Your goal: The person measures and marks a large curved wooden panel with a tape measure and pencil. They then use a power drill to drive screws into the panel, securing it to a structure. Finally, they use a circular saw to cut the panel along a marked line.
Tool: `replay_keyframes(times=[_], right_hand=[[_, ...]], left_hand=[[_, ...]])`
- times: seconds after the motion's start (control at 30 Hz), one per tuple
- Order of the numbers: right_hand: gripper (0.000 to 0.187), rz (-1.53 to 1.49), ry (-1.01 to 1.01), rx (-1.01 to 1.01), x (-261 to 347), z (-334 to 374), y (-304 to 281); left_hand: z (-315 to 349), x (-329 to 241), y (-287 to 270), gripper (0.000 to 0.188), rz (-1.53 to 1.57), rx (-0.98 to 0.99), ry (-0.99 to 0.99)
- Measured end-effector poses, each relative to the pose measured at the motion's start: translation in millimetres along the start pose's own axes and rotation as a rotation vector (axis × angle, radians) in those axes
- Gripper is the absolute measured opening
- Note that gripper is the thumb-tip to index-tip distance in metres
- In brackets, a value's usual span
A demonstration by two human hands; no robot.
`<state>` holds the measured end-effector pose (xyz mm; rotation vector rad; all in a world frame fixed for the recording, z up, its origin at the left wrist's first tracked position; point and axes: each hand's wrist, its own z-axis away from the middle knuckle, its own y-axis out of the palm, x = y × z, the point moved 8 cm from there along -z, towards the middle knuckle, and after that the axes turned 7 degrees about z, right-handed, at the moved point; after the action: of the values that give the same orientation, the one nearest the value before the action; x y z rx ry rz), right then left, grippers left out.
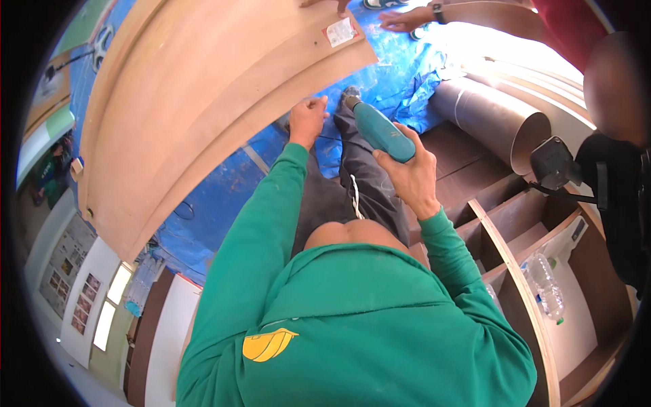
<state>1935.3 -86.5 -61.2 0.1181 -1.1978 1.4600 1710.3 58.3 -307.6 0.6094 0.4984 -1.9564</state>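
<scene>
A teal power tool (pixel 381 131) is gripped in the right hand (pixel 409 178), its tip near the lower edge of a curved plywood panel (pixel 203 102), against which the closed left hand (pixel 307 121) is held; contact between tip and panel is not seen, so work there is judged unfinished.

Bright daylight; blown-out glare upper right; strong fisheye bending, dark rim.

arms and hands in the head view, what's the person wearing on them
Both arms are covered by long green sleeves of a hooded top, reaching to the wrists. The left hand and right hand are bare: no gloves, watch or rings visible.
</scene>
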Motion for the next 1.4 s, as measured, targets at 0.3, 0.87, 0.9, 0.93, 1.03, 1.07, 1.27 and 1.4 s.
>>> replay_keyframes(times=[0.3,0.87,0.9,0.93,1.03,1.07,1.27,1.4], right_hand=[[0.056,-0.712,0.247,0.071,-77,-49,32],[0.056,-1.623,0.563,0.136,-125,-66,158],[0.056,-1.614,0.577,0.124,-125,-67,160],[0.056,-1.613,0.554,0.135,-122,-70,160],[0.055,-1.591,0.545,0.138,-119,-72,160],[0.054,-1.586,0.536,0.142,-119,-71,159],[0.052,-1.616,0.528,0.163,-126,-69,159],[0.054,-1.633,0.503,0.174,-124,-70,161]], left_hand=[[-31,-93,-111,0.108,-0.986,-0.424,0.396],[-65,-45,-134,0.103,-0.992,-0.373,0.244],[-65,-43,-134,0.103,-0.992,-0.382,0.251],[-66,-42,-134,0.103,-1.005,-0.379,0.259],[-66,-48,-132,0.103,-1.056,-0.397,0.339],[-64,-50,-130,0.103,-1.070,-0.405,0.378],[-67,-41,-131,0.103,-1.020,-0.379,0.235],[-70,-39,-133,0.103,-1.031,-0.387,0.253]])
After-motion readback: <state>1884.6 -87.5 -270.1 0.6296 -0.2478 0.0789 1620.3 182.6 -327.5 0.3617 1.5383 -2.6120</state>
